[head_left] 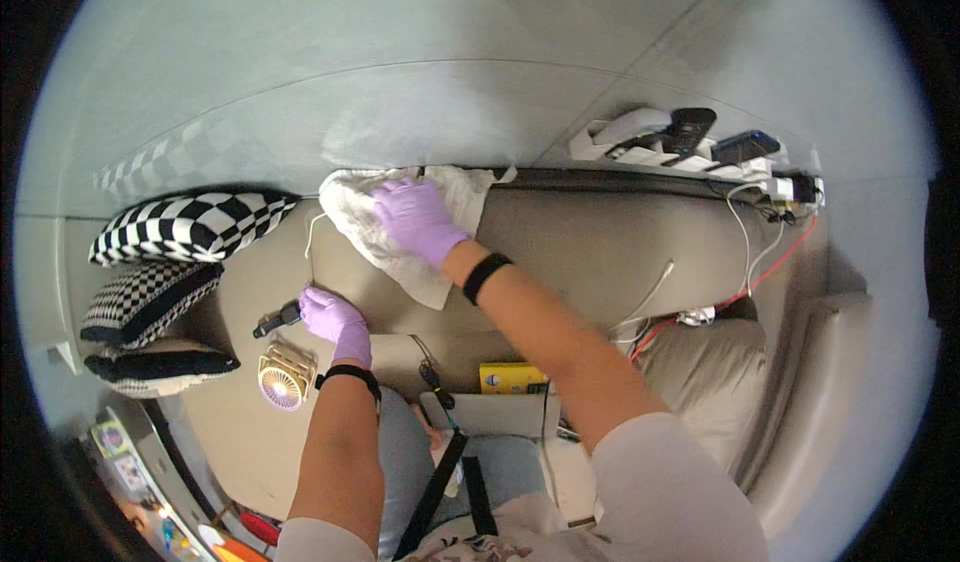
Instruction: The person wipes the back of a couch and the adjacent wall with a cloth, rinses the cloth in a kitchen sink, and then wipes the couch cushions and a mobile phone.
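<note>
My right hand, in a purple glove, presses and bunches a white cloth. The cloth drapes over the top of the beige sofa back, against the grey wall behind it. Lower and to the left, my left hand, also gloved in purple, rests with curled fingers on the sofa. A small dark device lies right by its fingertips; whether the hand grips it is hidden. Just below that device stands a small beige fan with a lit round front.
Checkered black-and-white cushions are stacked at the left. A white wall rack holds remote controls at the upper right. White and red cables run down to a white plug. A yellow box lies before my lap.
</note>
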{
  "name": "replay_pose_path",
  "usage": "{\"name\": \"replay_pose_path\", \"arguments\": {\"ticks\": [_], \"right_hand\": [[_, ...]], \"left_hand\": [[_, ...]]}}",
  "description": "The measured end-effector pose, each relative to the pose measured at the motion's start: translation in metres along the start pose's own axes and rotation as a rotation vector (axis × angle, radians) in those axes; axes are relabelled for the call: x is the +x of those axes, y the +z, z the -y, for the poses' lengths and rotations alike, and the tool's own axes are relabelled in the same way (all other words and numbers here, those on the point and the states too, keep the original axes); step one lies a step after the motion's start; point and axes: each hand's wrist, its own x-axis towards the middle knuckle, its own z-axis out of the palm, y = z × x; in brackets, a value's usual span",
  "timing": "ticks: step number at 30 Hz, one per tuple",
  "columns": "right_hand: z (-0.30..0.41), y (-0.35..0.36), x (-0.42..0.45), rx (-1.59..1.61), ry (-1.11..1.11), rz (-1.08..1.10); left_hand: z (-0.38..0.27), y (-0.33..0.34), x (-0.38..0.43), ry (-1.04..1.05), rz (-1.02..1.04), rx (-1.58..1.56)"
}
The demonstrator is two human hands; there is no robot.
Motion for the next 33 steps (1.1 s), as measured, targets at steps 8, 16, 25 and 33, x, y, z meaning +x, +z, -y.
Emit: {"name": "replay_pose_path", "arguments": {"ticks": [8,16,25,33], "right_hand": [[-0.146,-0.142,-0.118,-0.448,0.395,0.397],[-0.179,-0.149,-0.148,-0.776,0.624,0.125],[-0.018,-0.036,-0.015,-0.171,0.679,0.146],[-0.086,-0.077,-0.061,-0.166,0.320,0.291]], "left_hand": [[-0.004,-0.005,0.000,-0.049,0.051,0.058],[-0.009,-0.008,-0.004,0.022,0.048,0.012],[-0.005,-0.003,-0.005,0.017,0.052,0.031],[-0.012,-0.008,-0.003,0.019,0.101,-0.009]]}}
